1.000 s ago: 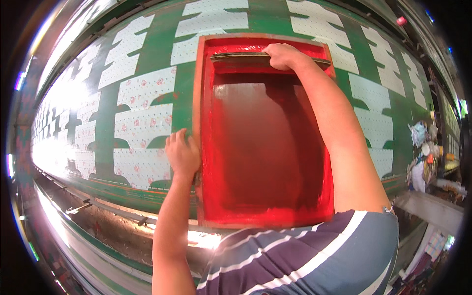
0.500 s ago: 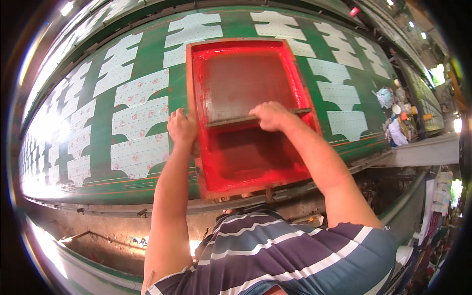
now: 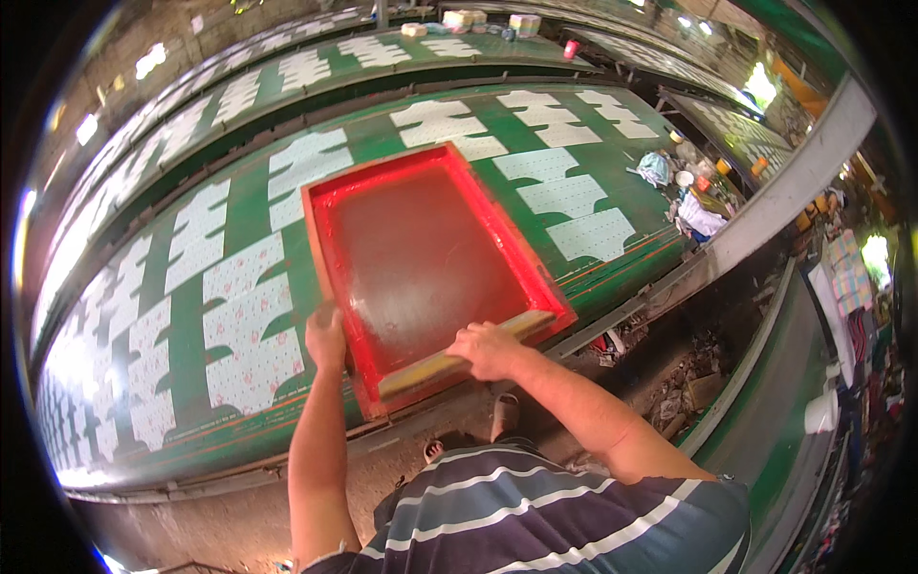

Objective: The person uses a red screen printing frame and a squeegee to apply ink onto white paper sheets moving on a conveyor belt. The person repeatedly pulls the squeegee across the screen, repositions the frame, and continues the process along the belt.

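Note:
A screen printing frame (image 3: pixel 314 226) with red-smeared inner edges and a dark mesh lies over the green printing table (image 3: pixel 287 407), its near end at the table's front edge. My right hand (image 3: pixel 483 351) is closed round the squeegee (image 3: pixel 413 374), a long bar lying across the near end of the mesh. At the frame's left side, my left hand (image 3: pixel 326 337) grips the wooden edge, its fingers partly hidden. Pale cut fabric pieces (image 3: pixel 251 316) lie in rows left of the frame, some with a pink flower print. More fabric pieces (image 3: pixel 564 196) lie to its right.
Cloths, cups and small containers clutter the table's right end (image 3: pixel 684 187). A grey metal beam (image 3: pixel 794 182) slants across the right. Behind stand more long tables with fabric pieces (image 3: pixel 306 67). Below the front edge, debris (image 3: pixel 684 387) lies on the floor near my feet.
My right hand has drawn the squeegee from mid-frame to the near end of the mesh. The left hand stays at the frame's left edge. The view has turned and shows more tables behind.

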Tool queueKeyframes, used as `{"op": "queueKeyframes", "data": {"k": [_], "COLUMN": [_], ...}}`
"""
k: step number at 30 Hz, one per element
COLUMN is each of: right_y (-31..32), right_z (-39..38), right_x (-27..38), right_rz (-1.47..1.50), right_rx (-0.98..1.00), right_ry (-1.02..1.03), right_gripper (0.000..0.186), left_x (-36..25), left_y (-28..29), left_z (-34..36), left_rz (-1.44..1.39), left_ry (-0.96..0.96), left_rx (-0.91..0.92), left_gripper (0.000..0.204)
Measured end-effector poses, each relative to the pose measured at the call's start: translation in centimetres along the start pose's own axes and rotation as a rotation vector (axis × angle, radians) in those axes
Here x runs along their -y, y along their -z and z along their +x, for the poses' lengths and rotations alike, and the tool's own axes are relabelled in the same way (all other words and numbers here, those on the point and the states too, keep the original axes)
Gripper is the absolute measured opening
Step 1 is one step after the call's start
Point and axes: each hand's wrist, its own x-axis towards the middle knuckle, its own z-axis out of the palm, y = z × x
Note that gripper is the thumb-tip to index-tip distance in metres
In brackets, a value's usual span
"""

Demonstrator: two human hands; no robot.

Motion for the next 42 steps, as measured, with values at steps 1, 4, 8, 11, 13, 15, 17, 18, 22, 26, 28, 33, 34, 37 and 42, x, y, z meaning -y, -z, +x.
{"op": "queueKeyframes", "data": {"k": [1,4,8,11,13,15,17,18,22,26,28,33,34,37,42], "right_y": [-0.2,-0.7,-0.7,-0.3,-0.2,-0.2,0.3,0.3,-0.5,-1.7,-2.0,-1.7,-1.5,-0.9,1.5], "right_z": [-0.5,-1.9,-2.8,-4.4,-6.2,-8.1,-9.1,-9.3,-8.8,-7.2,-6.5,-5.7,-5.6,-5.5,-5.7], "right_x": [0.0,0.2,-0.9,-4.5,-7.3,-10.4,-14.0,-15.7,-19.8,-21.5,-21.5,-21.7,-21.6,-21.3,-20.8], "right_rz": [0.016,0.044,0.16,0.387,0.527,0.5,0.444,0.379,0.288,0.391,0.408,0.32,0.327,0.381,0.356], "right_rx": [0.037,-0.069,-0.057,-0.092,-0.238,-0.42,-0.606,-0.614,-0.627,-0.561,-0.539,-0.527,-0.539,-0.521,-0.596], "right_ry": [0.024,0.076,0.179,0.22,0.201,0.044,-0.1,-0.191,-0.412,-0.521,-0.579,-0.603,-0.605,-0.634,-0.553], "right_gripper": [0.048,0.066,0.071,0.059,0.052,0.046,0.041,0.041,0.049,0.063,0.068,0.07,0.067,0.059,0.048], "left_x": [0.0,-0.4,-1.0,-0.9,-0.7,-0.5,-0.6,-0.6,-0.5,-0.2,-0.1,0.1,0.1,-0.3,-1.7], "left_y": [-0.3,-1.0,-1.4,-1.3,-1.3,-1.4,-1.4,-1.5,-1.4,-1.3,-1.2,-1.4,-1.4,-1.3,-0.7], "left_z": [-1.0,-3.0,-4.0,-3.8,-3.5,-3.4,-3.1,-3.1,-3.4,-3.3,-3.2,-3.3,-3.4,-3.7,-3.7], "left_rz": [-0.004,-0.052,0.11,0.149,0.182,0.211,0.237,0.239,0.257,0.211,0.192,0.108,0.108,0.037,0.021], "left_ry": [0.044,0.111,0.128,0.183,0.157,0.149,0.159,0.156,0.109,0.139,0.175,0.15,0.161,0.155,0.181], "left_rx": [-0.004,-0.077,-0.181,-0.145,-0.161,-0.164,-0.168,-0.188,-0.211,-0.19,-0.167,-0.176,-0.179,-0.158,-0.135], "left_gripper": [0.07,0.071,0.062,0.056,0.054,0.052,0.051,0.05,0.049,0.048,0.045,0.039,0.039,0.038,0.032]}}
